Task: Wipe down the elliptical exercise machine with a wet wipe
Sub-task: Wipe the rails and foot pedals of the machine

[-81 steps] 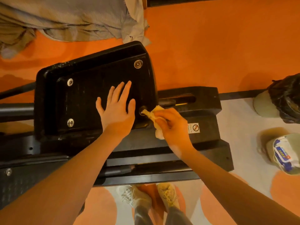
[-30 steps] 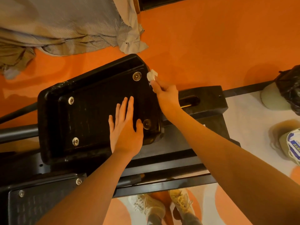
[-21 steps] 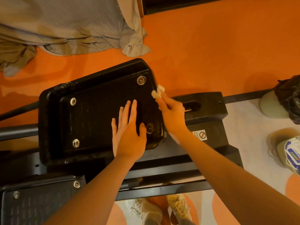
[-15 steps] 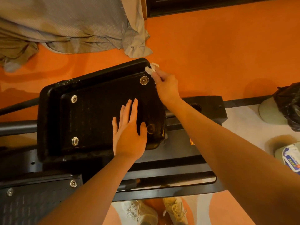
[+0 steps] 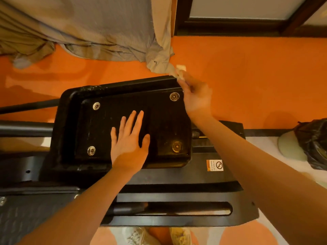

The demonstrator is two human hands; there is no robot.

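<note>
Left hand (image 5: 130, 142) lies flat, fingers straight, on the black pedal (image 5: 159, 124). Right hand (image 5: 196, 96) pinches the wet wipe (image 5: 179, 71) at the pedal's far corner. Bin (image 5: 290, 147) holds a black bag (image 5: 315, 144).

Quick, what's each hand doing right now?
Left hand: open, flat on the black pedal.
Right hand: grip closed on the wet wipe at the pedal's far corner.
</note>
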